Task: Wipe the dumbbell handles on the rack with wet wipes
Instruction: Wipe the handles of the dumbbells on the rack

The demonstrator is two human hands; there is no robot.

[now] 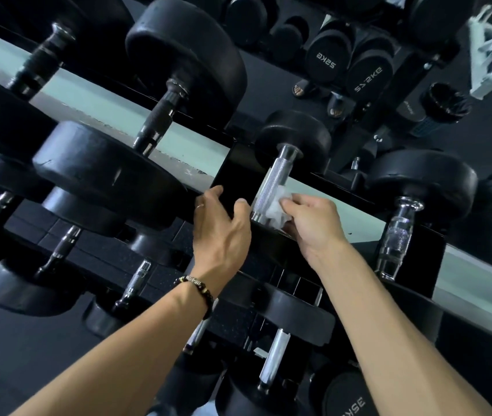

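Rack (240, 172) — right hand (310, 223) presses one wipe (273, 210) on handle (271, 183).

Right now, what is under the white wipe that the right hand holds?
The wet wipe lies on the lower part of the knurled silver handle. The right hand pinches it there. The metal directly beneath the wipe is covered.
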